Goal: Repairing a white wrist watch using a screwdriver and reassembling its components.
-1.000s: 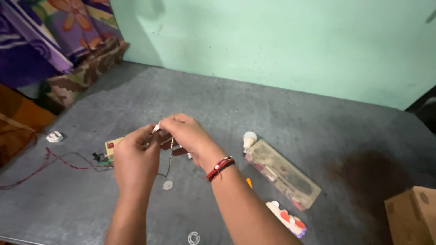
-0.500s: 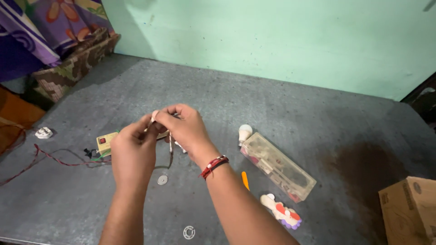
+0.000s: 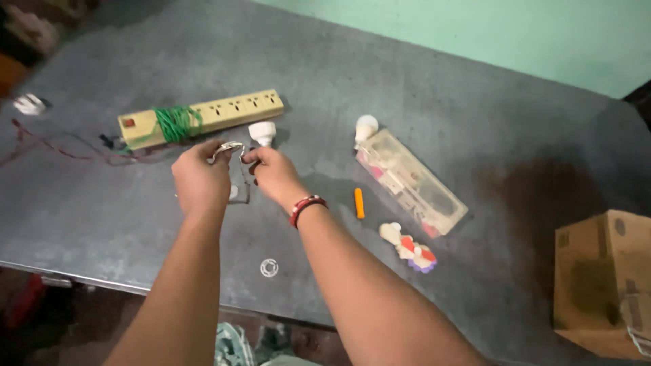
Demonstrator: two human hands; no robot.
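Two bare forearms reached in from the bottom edge, both without sleeves up to where the picture cut them off. The left hand [image 3: 201,181] wore no ring, watch or band that could be seen. The right hand [image 3: 274,177] was likewise unadorned, but its wrist carried a bracelet [image 3: 306,207]: a snug band of red beads or thread with darker and paler flecks, wrapped once around. No gloves covered either hand. Fingernails were too blurred to tell apart.
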